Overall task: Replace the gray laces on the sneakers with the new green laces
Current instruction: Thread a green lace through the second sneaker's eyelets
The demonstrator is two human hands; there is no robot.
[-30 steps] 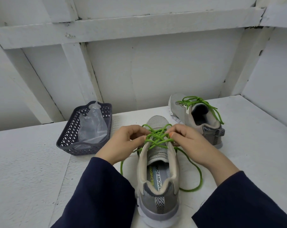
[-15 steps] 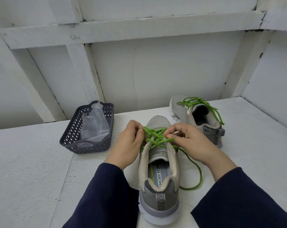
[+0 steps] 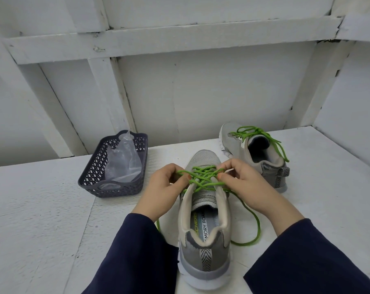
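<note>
Head view: left hand (image 3: pixel 165 188) and right hand (image 3: pixel 244 184) pinch green lace (image 3: pixel 203 177) on sneaker (image 3: pixel 203 266)

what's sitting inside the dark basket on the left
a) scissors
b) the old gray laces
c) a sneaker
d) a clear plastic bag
d: a crumpled clear plastic bag lies in the dark lattice basket, and both sneakers stand outside it on the table.
</note>
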